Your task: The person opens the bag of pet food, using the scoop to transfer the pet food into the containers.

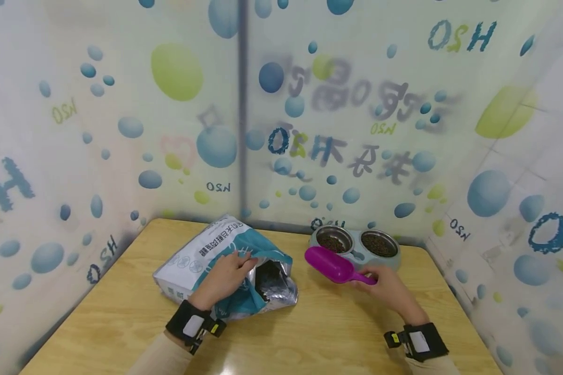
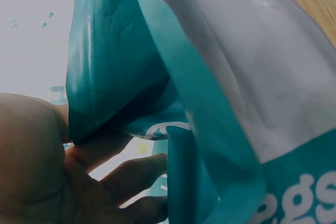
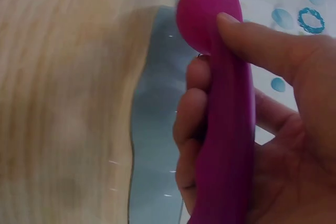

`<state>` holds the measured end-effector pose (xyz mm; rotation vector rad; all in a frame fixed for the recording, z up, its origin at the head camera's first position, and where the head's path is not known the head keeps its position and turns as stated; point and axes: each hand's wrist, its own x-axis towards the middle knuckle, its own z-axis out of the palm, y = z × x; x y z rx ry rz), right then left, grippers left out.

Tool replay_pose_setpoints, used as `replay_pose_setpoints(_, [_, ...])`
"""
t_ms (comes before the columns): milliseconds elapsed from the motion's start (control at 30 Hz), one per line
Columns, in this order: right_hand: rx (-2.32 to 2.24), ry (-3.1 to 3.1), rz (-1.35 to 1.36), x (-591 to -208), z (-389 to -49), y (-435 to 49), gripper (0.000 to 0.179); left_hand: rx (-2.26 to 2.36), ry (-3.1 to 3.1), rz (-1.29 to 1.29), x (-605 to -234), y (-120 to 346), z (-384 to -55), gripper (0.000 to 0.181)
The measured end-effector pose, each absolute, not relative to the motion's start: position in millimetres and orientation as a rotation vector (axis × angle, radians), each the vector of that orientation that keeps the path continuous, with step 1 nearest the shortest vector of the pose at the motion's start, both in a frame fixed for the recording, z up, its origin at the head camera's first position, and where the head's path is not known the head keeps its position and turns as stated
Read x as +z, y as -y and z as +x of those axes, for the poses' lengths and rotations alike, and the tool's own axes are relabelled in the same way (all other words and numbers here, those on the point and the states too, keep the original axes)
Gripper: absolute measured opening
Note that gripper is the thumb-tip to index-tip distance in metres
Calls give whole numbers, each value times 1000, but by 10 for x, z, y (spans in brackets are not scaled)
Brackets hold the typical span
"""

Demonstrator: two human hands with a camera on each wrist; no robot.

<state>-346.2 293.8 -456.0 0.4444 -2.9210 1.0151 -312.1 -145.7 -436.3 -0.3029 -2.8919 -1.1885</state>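
Note:
A white-and-teal foil bag [image 1: 202,250] lies on its side, its silvery mouth [image 1: 281,291] gaping to the right. My left hand [image 1: 226,278] holds the bag near its opening; in the left wrist view the fingers [image 2: 134,177] curl about the teal edge [image 2: 189,77]. My right hand [image 1: 388,289] grips a purple scoop [image 1: 330,264] by its handle [image 3: 223,145], thumb along the top. No food is visible in the scoop. It is held in front of a pale blue double-bowl stand [image 1: 394,262], whose two metal bowls contain brown kibble [image 1: 379,246].
The wooden table [image 1: 309,338] ends at a patterned curtain [image 1: 281,156] behind and on both sides. The bowl stand is at the back right, close to the curtain, with bare wood between it and the bag.

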Motion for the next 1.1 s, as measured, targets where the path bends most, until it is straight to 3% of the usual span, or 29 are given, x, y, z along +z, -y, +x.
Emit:
replay_pose_setpoints(367, [946, 2934, 552, -4683, -3489, -2999, 21, -1191, 2900, -284, -4359, 1456, -3130, 62])
replay_pose_setpoints(700, [798, 2944, 470, -4714, -3462, -3112, 12, -1197, 2895, -303, -4380, 1441, -3120, 61])
replay_pose_setpoints(1100, [704, 2969, 392, -4622, -3450, -3137, 34, -1275, 2869, -309, -4370, 1448, -3132, 58])
